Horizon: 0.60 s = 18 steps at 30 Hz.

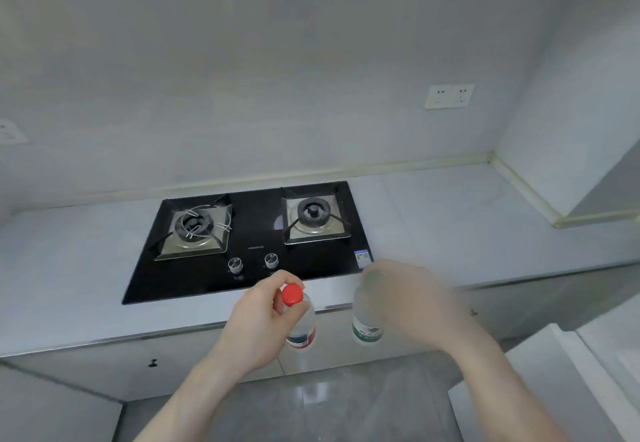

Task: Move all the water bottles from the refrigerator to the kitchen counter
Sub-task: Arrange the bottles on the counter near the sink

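Observation:
My left hand (pixel 258 317) grips the neck of a clear water bottle with a red cap (pixel 300 324), held upright in the air in front of the counter's edge. My right hand (pixel 408 292), blurred, holds a second clear bottle with a green cap and green label (pixel 366 324) by its top, also upright and off the counter. Both bottles hang just short of the white kitchen counter (pixel 467 220), near the front right corner of the stove.
A black two-burner gas stove (pixel 256 237) with two knobs is set into the counter. Wall sockets (pixel 449 96) sit on the back wall. A white refrigerator part (pixel 554 372) shows at the lower right. Cabinet fronts (pixel 104 372) lie below the counter.

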Tool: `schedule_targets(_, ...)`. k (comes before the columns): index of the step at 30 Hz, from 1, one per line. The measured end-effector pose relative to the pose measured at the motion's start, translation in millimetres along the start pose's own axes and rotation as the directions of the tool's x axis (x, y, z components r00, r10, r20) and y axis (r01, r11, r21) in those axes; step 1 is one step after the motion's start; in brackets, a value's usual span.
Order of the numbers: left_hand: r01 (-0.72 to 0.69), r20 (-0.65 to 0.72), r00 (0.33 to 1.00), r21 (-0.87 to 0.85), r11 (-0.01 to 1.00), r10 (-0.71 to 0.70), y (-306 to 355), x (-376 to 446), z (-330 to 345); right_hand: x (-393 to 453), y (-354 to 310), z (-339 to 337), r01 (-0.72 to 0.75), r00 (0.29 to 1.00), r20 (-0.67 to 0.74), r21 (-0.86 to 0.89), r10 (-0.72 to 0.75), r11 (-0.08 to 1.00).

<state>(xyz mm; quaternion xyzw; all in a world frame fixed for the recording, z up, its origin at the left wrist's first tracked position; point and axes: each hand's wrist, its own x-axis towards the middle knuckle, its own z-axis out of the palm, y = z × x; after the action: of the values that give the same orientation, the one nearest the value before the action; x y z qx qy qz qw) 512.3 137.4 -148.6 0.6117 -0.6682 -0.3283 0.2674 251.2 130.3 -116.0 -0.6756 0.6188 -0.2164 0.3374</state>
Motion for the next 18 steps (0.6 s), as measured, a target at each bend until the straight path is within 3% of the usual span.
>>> schedule_targets(10,0.161,-0.196,0.967,-0.025,0.987,-0.163,-111,-46,-123,57,-121,130,0.194,0.966,0.176,-0.012,-0.189,0.981)
schedule_targets(18,0.299,-0.373,0.875,-0.082,0.951,-0.308,-183,-101,-198,80,-209,217,0.350,0.887,0.326,-0.012,-0.327,0.937)
